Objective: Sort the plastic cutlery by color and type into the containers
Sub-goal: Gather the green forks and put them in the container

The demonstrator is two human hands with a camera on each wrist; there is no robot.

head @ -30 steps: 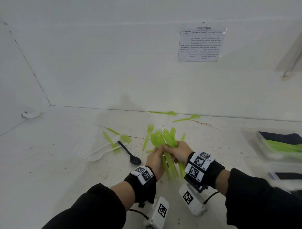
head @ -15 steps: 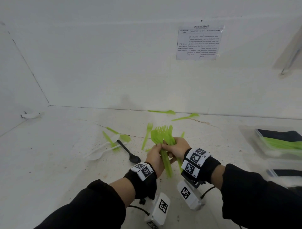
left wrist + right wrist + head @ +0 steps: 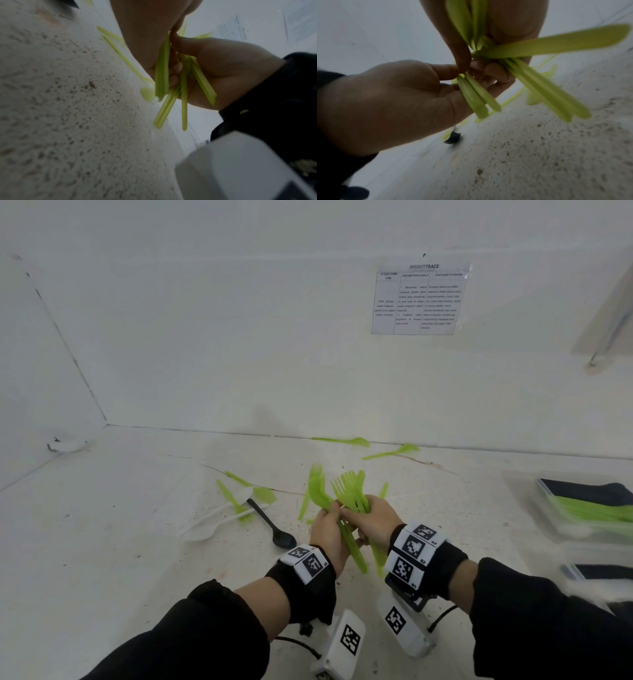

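Clear containers [image 3: 582, 508], two counted, are set at the right, well apart from the hands. A bundle of green forks [image 3: 346, 494], count unclear, is gripped above the table [image 3: 120, 542] by left hand [image 3: 330, 530] and right hand [image 3: 378, 522], pressed together. One black spoon [image 3: 274, 525] is seen left.

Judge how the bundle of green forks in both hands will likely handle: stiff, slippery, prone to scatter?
The green forks look thin and rigid, probably light. Their handles splay unevenly below the left hand and right hand, so smooth plastic may slide and a loose fork could slip out.
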